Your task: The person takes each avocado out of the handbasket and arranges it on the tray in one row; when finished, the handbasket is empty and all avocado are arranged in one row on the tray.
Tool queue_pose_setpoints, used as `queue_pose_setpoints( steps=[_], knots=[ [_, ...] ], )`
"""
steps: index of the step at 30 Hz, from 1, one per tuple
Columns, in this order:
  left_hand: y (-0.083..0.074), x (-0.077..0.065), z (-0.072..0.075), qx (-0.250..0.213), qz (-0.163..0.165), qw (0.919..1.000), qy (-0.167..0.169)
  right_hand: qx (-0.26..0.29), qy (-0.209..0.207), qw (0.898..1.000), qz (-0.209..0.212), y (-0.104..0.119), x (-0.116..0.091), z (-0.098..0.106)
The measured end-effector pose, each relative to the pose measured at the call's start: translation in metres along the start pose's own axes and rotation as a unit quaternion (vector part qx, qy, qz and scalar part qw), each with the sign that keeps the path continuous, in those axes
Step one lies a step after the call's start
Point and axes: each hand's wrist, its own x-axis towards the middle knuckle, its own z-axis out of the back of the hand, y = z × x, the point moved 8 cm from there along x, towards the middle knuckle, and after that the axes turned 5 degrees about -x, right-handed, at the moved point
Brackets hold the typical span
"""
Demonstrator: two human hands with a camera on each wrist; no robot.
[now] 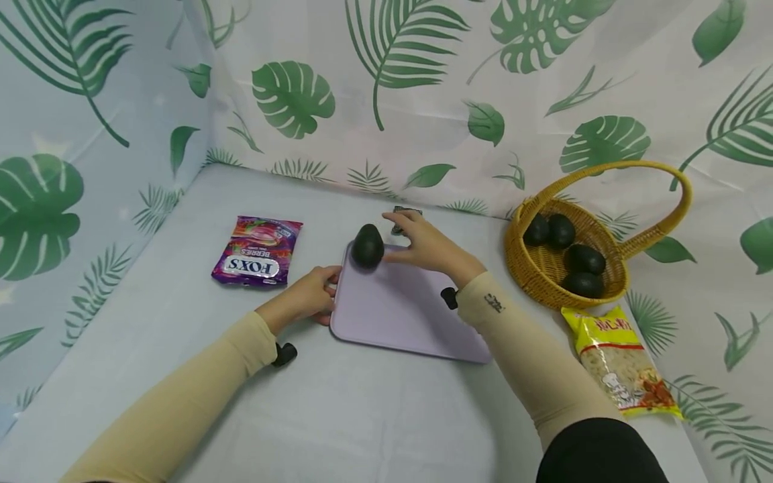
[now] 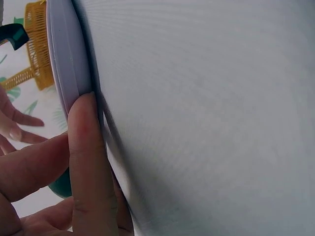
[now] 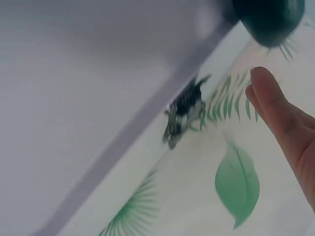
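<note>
An avocado (image 1: pixel 368 245) stands on the far left corner of a lilac cutting board (image 1: pixel 404 312) as two hands attend to it on a pale cloth-covered table (image 1: pixel 362 416).

The right hand (image 1: pixel 423 245) hovers just beside the avocado with its fingers loosely spread and relaxed, gripping nothing; whether a fingertip touches the fruit cannot be told. The left hand (image 1: pixel 311 295) holds the board's left edge, its thumb (image 2: pixel 86 162) lying along the rim. A small dark object (image 1: pixel 406 216) lies just beyond the board's far edge, too blurred to identify. To the left sits a purple candy bag (image 1: pixel 258 251). To the right, a wicker basket (image 1: pixel 543 268) holds four more avocados (image 1: pixel 582 258), with a yellow snack packet (image 1: pixel 616 359) just in front of it. A leaf-print curtain (image 1: pixel 423 87) backs the scene.
</note>
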Motion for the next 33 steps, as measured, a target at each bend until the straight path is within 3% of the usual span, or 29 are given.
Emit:
queue_pose_setpoints(
  steps=[5,14,19,24,27,33],
  knots=[
    [0.000,0.002,-0.001,0.003,0.002,1.0000,0.006,0.033,-0.023,0.999,-0.007,-0.011,-0.022,0.017],
    [0.006,-0.006,0.005,-0.003,0.009,0.9999,-0.006,0.017,-0.062,0.997,-0.042,-0.051,-0.082,0.059],
    [0.007,-0.007,0.005,-0.007,0.011,0.9999,-0.007,-0.017,-0.090,0.989,-0.113,-0.094,-0.127,0.097],
    [0.005,-0.005,0.001,-0.007,0.015,0.9999,0.001,-0.066,-0.110,0.972,-0.196,-0.150,-0.169,0.133],
    [0.003,-0.005,-0.002,-0.009,0.015,0.9998,0.006,-0.084,-0.084,0.960,-0.252,-0.183,-0.188,0.140],
    [-0.002,-0.001,-0.010,-0.006,0.008,0.9998,0.020,-0.093,0.009,0.933,-0.348,-0.230,-0.217,0.127]
  ],
)
